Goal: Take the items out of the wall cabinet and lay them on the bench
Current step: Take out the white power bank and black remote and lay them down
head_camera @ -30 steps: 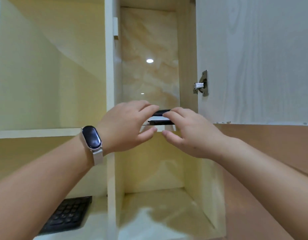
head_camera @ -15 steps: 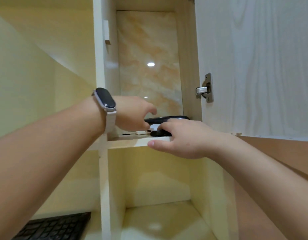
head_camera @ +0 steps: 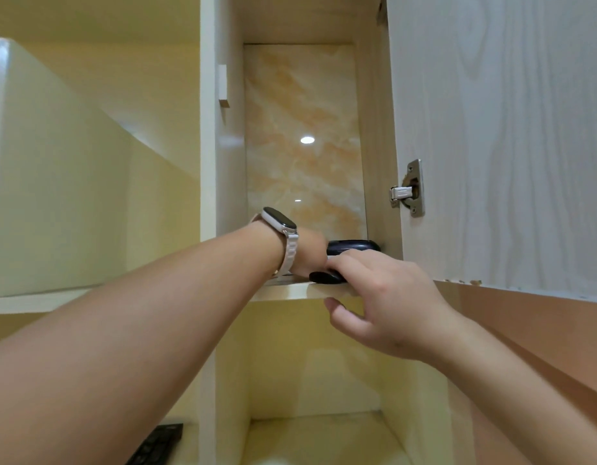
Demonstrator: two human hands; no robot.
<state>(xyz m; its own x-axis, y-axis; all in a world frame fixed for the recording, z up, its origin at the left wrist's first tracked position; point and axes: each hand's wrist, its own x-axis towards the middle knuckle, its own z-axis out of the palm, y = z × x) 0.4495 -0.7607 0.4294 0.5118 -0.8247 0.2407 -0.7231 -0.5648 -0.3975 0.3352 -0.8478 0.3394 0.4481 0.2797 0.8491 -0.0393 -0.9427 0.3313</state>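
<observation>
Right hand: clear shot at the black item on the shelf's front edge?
Probably yes: the right hand has its fingers on the black item at the shelf front edge. The door stands open and nothing sits between them.

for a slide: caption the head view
Left hand and right hand reach onto a pale cabinet shelf holding dark rounded items.
</observation>
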